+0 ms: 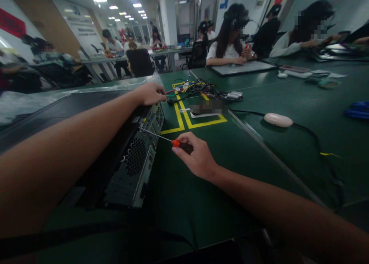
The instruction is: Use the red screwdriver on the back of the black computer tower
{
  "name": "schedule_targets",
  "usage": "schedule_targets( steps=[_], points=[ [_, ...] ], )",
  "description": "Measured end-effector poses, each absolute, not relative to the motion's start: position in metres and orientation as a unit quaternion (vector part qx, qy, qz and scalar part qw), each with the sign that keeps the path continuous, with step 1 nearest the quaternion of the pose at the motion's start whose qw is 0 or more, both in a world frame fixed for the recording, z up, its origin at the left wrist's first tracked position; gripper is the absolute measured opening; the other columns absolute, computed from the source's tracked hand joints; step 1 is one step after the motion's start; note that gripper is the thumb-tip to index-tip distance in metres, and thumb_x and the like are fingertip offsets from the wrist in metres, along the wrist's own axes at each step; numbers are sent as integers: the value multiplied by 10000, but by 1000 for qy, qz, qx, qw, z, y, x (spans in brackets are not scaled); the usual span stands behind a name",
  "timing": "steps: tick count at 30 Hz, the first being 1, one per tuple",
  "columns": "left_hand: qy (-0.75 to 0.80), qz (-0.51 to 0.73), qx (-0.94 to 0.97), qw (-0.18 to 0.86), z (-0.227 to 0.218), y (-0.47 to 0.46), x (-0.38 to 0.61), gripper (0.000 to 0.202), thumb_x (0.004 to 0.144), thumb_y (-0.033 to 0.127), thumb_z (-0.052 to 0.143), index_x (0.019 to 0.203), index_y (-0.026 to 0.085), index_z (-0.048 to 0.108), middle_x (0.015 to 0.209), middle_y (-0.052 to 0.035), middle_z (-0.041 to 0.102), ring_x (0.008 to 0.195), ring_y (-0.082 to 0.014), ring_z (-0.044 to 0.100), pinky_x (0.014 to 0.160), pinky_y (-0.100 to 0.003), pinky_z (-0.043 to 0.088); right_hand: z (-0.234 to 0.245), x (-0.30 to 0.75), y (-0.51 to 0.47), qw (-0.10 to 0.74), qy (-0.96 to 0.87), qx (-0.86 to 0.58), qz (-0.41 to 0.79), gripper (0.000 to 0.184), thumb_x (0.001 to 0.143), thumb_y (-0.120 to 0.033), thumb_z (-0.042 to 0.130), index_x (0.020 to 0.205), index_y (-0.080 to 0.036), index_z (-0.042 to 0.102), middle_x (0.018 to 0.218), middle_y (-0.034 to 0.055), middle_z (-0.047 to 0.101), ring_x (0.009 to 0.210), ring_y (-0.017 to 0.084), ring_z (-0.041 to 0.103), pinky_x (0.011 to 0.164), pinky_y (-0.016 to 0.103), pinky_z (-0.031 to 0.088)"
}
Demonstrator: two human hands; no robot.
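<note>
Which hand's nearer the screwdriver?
Right: the right hand grips the screwdriver by its handle; the left hand is apart from it, at the far corner of the computer case.

At your nine o'clock you have the case [115, 148]: black cover, smooth, low sheen; rear panel [121, 183] grey metal, matt, pierced with honeycomb holes. Near centre, your screwdriver [175, 142]: slim bare-metal shaft, plastic-looking handle. Ten o'clock, clear plastic sheet [17, 106], crinkled, glossy. One o'clock, cables [203, 87], dark plastic sheathing. Three o'clock, pale oval piece [278, 120], smooth, plastic-looking, soft gloss. Beneath, your table [227, 152]: smooth green top, dull sheen.
</note>
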State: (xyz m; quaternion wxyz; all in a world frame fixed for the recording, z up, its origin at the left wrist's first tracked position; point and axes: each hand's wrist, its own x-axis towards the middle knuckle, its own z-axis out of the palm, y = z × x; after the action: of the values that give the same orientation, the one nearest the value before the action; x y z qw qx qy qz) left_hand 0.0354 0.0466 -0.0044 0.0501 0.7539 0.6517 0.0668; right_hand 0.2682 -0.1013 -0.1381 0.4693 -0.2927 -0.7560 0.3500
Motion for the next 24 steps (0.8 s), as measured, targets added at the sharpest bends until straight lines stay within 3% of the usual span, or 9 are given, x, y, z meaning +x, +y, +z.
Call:
schedule_targets(
  steps=[7, 13, 24],
  points=[
    [649, 66, 757, 42, -5, 50, 32, 435, 807, 432, 606, 1142, 227, 794, 855, -58, 755, 862, -244, 697, 855, -390, 537, -137, 269, -101, 465, -759, -293, 350, 122, 958, -295, 711, 1034, -236, 636, 941, 5, 721, 782, 165, 652, 765, 322, 525],
    [646, 68, 759, 36, -5, 49, 33, 455, 810, 432, 597, 1156, 215, 799, 958, -73, 769, 886, -235, 694, 879, -382, 531, -137, 268, -101, 468, -760, -292, 343, 121, 960, -304, 709, 1031, -238, 637, 927, 4, 714, 782, 166, 653, 772, 323, 524],
    [652, 64, 755, 38, -5, 48, 34, 453, 809, 425, 594, 1156, 215, 797, 889, -68, 765, 877, -250, 704, 854, -385, 538, -138, 270, -100, 464, -769, -297, 326, 116, 989, -324, 701, 1061, -237, 674, 999, 19, 737, 845, 180, 679, 804, 328, 534]
  ],
)
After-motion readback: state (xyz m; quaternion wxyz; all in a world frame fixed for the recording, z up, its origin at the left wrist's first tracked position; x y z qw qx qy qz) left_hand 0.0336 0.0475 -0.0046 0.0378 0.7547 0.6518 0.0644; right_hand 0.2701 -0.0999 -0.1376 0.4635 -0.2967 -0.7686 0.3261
